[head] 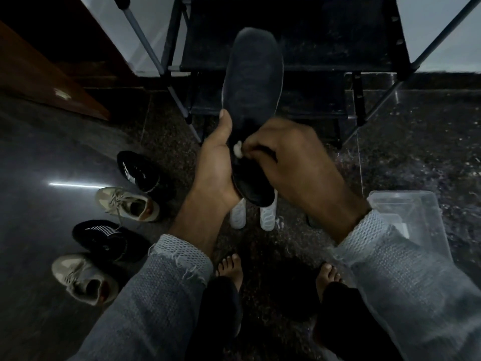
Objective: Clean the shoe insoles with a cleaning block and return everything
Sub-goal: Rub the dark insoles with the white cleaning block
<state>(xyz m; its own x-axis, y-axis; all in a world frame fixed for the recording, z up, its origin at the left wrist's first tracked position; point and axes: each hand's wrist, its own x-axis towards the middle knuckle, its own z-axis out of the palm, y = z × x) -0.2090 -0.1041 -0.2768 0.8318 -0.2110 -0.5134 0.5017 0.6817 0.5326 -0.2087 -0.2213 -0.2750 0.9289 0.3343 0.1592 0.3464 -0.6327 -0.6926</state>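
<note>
Insole (253,82), dark and lightly dusted, is held up at frame centre with its toe end toward 12 o'clock and its heel end toward 6 o'clock. Left hand (216,162) grips it along the edge at 9 o'clock, thumb laid up the rim and palm closed around the lower half. Right hand (289,155) comes in from 3 o'clock, fingers curled and pressed together, pinching a small white cleaning block (237,150) against the insole surface just beside the left palm. Both forearms wear grey knit sleeves (166,290).

Behind the insole, toward 12 o'clock, stands a black shoe rack (307,45) with metal poles. On the dark polished floor (39,157) at 9 o'clock lie four shoes in a line: a black shoe (138,170), a beige sneaker (127,203), a second black shoe (104,237) and a second beige sneaker (83,278). Directly beneath the insole heel, two white shoes (238,216) are partly hidden. A clear plastic box (413,217) rests on the floor at 4 o'clock. Bare feet (230,267) show at 6 o'clock.
</note>
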